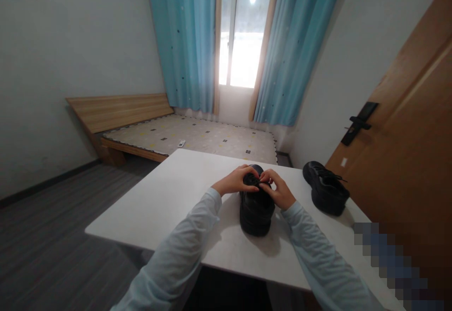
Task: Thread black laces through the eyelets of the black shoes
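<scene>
Nearest the camera were two pale blue sleeves, the left sleeve (183,235) and the right sleeve (325,254), both reaching forward over the near edge of a white table (141,207). A black shoe (256,219) stood upright on the tabletop between the forearms, heel toward the wearer and toe pointing away.

Both hands were at the upper part of this shoe. The left hand (236,180) was curved at its left side, thumb and fingers a narrow gap apart around the dark laces (251,179). The right hand (280,192) met it from the other side, thumb and forefinger drawn close together at the laces. Whether either hand had lace pinched could not be told, black lying on black.

A second black shoe (326,188) stood upright to the right, well apart from the first and near the table's right edge, its loose lace ends sticking out. Past that edge was a brown door (406,160) with a black handle (360,123).

Beyond the table was a bed with a patterned mattress (197,132), a small white device (181,144) on it and a wooden headboard (120,108) at left. Farthest off, blue curtains (190,43) flanked a bright window (243,43).
</scene>
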`<action>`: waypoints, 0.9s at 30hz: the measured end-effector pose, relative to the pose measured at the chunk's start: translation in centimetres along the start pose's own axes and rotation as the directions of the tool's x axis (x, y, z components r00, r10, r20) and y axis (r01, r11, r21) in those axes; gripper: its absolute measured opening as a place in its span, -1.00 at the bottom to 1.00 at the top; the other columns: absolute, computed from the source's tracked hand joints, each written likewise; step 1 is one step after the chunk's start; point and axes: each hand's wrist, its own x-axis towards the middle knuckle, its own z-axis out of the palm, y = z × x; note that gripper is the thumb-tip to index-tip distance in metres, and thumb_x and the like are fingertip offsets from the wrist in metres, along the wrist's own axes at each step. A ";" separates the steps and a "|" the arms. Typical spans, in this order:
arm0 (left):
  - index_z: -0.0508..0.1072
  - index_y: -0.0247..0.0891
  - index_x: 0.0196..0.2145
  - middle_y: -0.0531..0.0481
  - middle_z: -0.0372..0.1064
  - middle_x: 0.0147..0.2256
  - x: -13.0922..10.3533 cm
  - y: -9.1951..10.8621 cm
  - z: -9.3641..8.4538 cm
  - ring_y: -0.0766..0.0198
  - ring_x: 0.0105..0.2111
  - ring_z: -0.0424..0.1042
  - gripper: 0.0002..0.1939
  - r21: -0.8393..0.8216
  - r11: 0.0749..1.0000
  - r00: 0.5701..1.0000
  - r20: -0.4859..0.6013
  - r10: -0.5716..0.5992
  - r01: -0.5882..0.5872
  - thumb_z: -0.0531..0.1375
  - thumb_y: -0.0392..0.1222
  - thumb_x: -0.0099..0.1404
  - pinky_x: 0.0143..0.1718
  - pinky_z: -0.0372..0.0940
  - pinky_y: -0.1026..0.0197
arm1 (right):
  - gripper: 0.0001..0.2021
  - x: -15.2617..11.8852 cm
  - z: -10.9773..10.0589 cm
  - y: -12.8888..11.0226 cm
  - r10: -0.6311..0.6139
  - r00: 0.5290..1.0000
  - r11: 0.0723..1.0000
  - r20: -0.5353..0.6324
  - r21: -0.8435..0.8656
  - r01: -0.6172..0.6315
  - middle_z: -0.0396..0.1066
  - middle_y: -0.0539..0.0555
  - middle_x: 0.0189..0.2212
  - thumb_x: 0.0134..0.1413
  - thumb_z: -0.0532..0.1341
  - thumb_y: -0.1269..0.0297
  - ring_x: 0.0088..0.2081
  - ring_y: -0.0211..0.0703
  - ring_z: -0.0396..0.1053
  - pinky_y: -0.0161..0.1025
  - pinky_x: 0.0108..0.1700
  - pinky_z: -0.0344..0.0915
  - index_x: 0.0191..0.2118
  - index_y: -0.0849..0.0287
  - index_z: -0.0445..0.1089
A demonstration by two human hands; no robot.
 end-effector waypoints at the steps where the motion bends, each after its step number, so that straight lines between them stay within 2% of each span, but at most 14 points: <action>1: 0.40 -0.25 -0.19 -0.07 0.29 -0.21 0.0 0.0 0.0 0.19 -0.16 0.29 -0.60 -0.001 1.000 1.000 0.001 -0.005 0.005 0.30 -0.04 0.01 -0.10 0.21 0.17 | -0.93 0.0 0.1 0.0 0.025 1.000 0.999 -0.010 0.024 -0.025 0.29 0.04 -0.37 -0.05 0.18 0.35 -0.30 -0.15 0.24 -0.22 -0.30 0.15 -0.44 0.14 0.24; 5: 0.40 -0.25 -0.20 -0.06 0.28 -0.21 0.1 -0.1 0.0 0.20 -0.16 0.29 -0.61 -0.011 1.000 1.000 0.005 -0.007 0.007 0.30 -0.05 0.02 -0.09 0.21 0.17 | -0.90 -0.2 0.2 0.1 0.125 0.992 0.987 -0.014 0.105 -0.123 0.31 0.02 -0.34 -0.06 0.20 0.29 -0.29 -0.17 0.25 -0.21 -0.27 0.14 -0.44 0.14 0.24; 7: 0.40 -0.24 -0.20 -0.06 0.28 -0.21 0.0 -0.1 0.0 0.20 -0.16 0.28 -0.61 -0.015 1.000 1.000 0.008 -0.014 0.014 0.30 -0.05 0.01 -0.10 0.21 0.17 | -0.86 -0.2 0.1 0.5 0.159 0.987 0.968 -0.006 0.197 -0.155 0.31 0.02 -0.34 -0.04 0.21 0.25 -0.30 -0.18 0.25 -0.22 -0.27 0.16 -0.46 0.14 0.22; 10: 0.41 -0.22 -0.20 -0.05 0.28 -0.22 -0.1 -0.1 0.0 0.21 -0.17 0.28 -0.61 -0.020 0.999 1.000 0.009 -0.027 0.027 0.32 -0.06 -0.01 -0.10 0.21 0.16 | -0.80 0.0 -0.2 1.3 0.200 0.979 0.905 -0.042 0.391 -0.168 0.32 0.01 -0.40 0.00 0.19 0.19 -0.35 -0.22 0.26 -0.24 -0.29 0.21 -0.48 0.14 0.18; 13: 0.42 -0.23 -0.21 -0.06 0.28 -0.21 -0.1 -0.3 0.1 0.20 -0.16 0.29 -0.61 -0.026 0.999 1.000 0.007 -0.027 0.027 0.32 -0.07 -0.01 -0.08 0.20 0.16 | -0.81 0.1 -0.6 1.7 0.246 0.965 0.866 -0.086 0.466 -0.179 0.34 0.02 -0.38 0.01 0.19 0.17 -0.37 -0.24 0.28 -0.25 -0.30 0.25 -0.46 0.14 0.21; 15: 0.42 -0.24 -0.21 -0.06 0.29 -0.21 -0.1 -0.5 0.2 0.20 -0.16 0.29 -0.60 -0.033 0.999 1.000 0.008 -0.014 0.014 0.32 -0.07 -0.01 -0.08 0.20 0.16 | -0.86 0.2 -0.8 1.5 0.230 0.971 0.885 -0.071 0.429 -0.178 0.35 0.02 -0.35 -0.02 0.22 0.21 -0.35 -0.24 0.29 -0.25 -0.29 0.26 -0.41 0.14 0.26; 17: 0.41 -0.24 -0.20 -0.06 0.28 -0.21 0.0 -0.7 0.2 0.20 -0.16 0.29 -0.59 -0.041 0.999 1.000 0.005 0.001 -0.001 0.32 -0.06 -0.01 -0.07 0.20 0.16 | -0.86 0.2 -1.0 1.0 0.161 0.987 0.930 -0.005 0.335 -0.150 0.36 0.03 -0.31 -0.07 0.24 0.29 -0.30 -0.21 0.30 -0.24 -0.28 0.27 -0.32 0.13 0.32; 19: 0.41 -0.24 -0.19 -0.06 0.28 -0.21 0.0 -0.9 0.3 0.20 -0.16 0.29 -0.58 -0.045 0.999 1.000 0.000 0.007 -0.007 0.32 -0.05 -0.01 -0.08 0.20 0.16 | -0.77 0.2 -1.3 0.3 0.087 0.994 0.968 0.065 0.230 -0.100 0.36 0.04 -0.27 -0.11 0.21 0.40 -0.26 -0.19 0.30 -0.22 -0.25 0.28 -0.23 0.12 0.34; 21: 0.40 -0.24 -0.18 -0.06 0.27 -0.21 0.0 -1.0 0.3 0.20 -0.16 0.29 -0.57 -0.042 0.999 1.000 0.000 0.004 -0.004 0.32 -0.05 -0.01 -0.08 0.21 0.16 | -0.70 0.2 -1.5 -0.4 0.033 0.996 0.987 0.080 0.157 -0.045 0.36 0.06 -0.24 -0.14 0.15 0.48 -0.24 -0.17 0.31 -0.20 -0.23 0.29 -0.19 0.12 0.34; 27: 0.40 -0.23 -0.20 -0.05 0.27 -0.20 0.0 -0.5 0.0 0.20 -0.15 0.27 -0.59 -0.033 0.999 1.000 0.022 0.006 -0.006 0.29 -0.01 0.02 -0.07 0.20 0.17 | -0.70 0.2 -1.2 -1.7 -0.134 0.984 0.982 0.115 -0.115 0.147 0.37 0.08 -0.29 -0.17 0.10 0.57 -0.20 -0.10 0.34 -0.14 -0.18 0.31 -0.30 0.11 0.39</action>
